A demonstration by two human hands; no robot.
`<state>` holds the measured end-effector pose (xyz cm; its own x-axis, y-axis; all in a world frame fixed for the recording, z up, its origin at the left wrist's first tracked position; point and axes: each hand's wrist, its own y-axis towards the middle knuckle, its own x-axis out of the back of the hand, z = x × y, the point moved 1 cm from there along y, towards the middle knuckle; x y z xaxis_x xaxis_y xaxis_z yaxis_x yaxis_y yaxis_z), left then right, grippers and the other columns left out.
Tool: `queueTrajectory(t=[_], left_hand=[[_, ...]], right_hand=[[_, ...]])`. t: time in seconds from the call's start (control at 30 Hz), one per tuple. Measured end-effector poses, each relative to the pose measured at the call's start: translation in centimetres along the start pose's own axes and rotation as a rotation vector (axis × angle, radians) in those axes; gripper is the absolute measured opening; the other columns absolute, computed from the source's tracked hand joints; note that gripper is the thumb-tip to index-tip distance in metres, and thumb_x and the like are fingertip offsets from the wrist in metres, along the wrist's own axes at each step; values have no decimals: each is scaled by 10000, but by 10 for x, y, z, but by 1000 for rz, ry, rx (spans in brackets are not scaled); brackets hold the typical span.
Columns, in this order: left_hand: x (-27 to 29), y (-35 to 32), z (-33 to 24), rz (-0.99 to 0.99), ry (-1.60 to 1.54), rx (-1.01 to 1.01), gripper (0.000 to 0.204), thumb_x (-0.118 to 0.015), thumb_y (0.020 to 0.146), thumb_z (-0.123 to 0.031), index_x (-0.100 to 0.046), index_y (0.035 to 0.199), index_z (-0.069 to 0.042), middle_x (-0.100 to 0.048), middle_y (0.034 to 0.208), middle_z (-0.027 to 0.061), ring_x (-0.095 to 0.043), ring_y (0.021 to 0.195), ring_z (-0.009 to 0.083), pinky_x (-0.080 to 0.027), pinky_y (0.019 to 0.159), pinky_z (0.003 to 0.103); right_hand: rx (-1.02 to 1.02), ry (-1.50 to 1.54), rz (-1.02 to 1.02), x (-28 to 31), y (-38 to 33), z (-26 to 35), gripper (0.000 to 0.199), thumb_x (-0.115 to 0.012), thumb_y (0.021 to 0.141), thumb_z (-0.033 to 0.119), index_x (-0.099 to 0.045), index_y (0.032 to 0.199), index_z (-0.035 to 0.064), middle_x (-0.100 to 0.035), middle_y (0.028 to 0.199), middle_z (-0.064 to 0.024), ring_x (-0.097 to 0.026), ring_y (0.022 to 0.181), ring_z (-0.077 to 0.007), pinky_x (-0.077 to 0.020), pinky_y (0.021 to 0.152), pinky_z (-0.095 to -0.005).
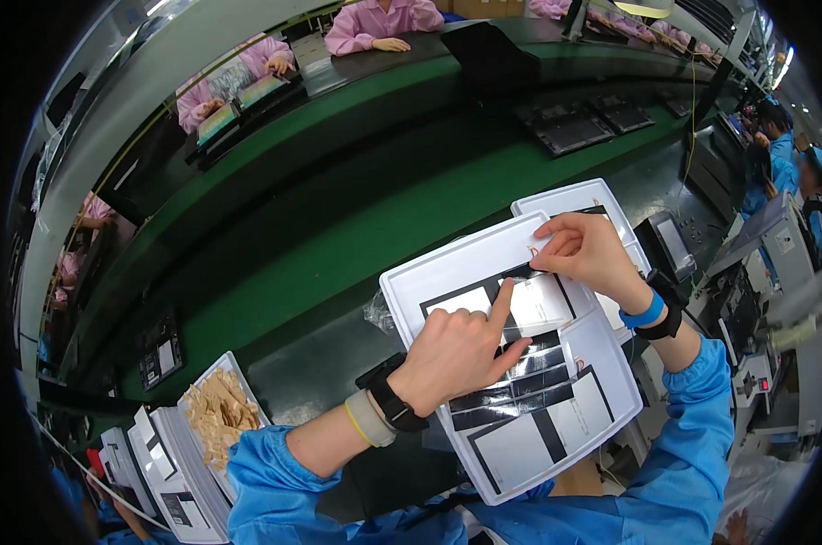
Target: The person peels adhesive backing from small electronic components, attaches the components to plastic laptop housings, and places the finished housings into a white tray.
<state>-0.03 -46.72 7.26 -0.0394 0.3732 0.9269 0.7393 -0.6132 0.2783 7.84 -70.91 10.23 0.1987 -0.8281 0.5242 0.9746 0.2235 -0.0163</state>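
Observation:
A white tray (411, 289) lies tilted in front of me, holding flat black-and-silver pouch battery packs (579, 413) with short coloured wires. My left hand (456, 350) is over its middle, index finger and thumb stretched apart, the other fingers curled. That index fingertip rests on or just above the upper middle pack (540, 304). At the tray's far right edge my right hand (588, 259) pinches close to this pack's top edge, beside a small reddish wire. What is between its fingertips is too small to make out. Glossy dark strips (511, 395) cross the tray's centre.
A second white tray (570, 195) sits partly beneath, behind the first. At left stands a box of crumpled tan paper pieces (220, 413) beside stacked white trays (179, 472). A green conveyor belt (338, 245) runs beyond, carrying dark panels (570, 127). Co-workers sit across it.

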Motion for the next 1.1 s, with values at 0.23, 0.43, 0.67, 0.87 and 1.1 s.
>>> queueTrajectory(t=[0.23, 0.43, 0.67, 0.87, 1.1], left_hand=[[2, -1, 0, -16, 0, -2, 766, -668, 1000, -498, -555, 1477, 90, -635, 565, 83, -643, 475, 254, -475, 457, 390], [1, -3, 0, -22, -9, 7, 746, -667, 1002, -484, -565, 1458, 98, -641, 572, 99, -654, 490, 281, -507, 485, 405], [6, -6, 0, -43, -38, 17, 657, -704, 991, -454, -619, 1399, 54, -665, 601, 114, -678, 520, 296, -539, 525, 418], [34, -14, -21, -208, -247, 20, 509, -805, 943, -423, -665, 1274, -62, -708, 721, 128, -719, 612, 298, -563, 585, 382], [57, -37, -39, -391, -871, 277, 347, -853, 881, -22, -690, 1187, -4, -804, 995, 98, -778, 900, 148, -598, 802, 274]], right_hand=[[136, -407, -141, -3, -11, 20, 571, -942, 756, 136, -699, 1249, -17, -729, 1140, -190, -751, 884, -272, -591, 757, -336], [724, -738, 8, 2, -31, 21, 493, -808, 923, 160, -680, 1395, 99, -481, 1598, -190, -408, 1507, -428, -383, 1195, -525], [538, -798, -35, 18, -68, 3, 472, -661, 1046, 248, -627, 1471, 46, -554, 1570, -200, -392, 1547, -405, -374, 1200, -511], [403, 46, 39, -20, -104, 31, 451, -799, 917, 15, -676, 1350, -11, -738, 1268, -158, -734, 1116, -231, -589, 922, -339], [278, 221, -52, -6, -129, 32, 394, -831, 889, -6, -700, 1259, -26, -794, 1047, -102, -772, 958, -183, -589, 856, -272]])
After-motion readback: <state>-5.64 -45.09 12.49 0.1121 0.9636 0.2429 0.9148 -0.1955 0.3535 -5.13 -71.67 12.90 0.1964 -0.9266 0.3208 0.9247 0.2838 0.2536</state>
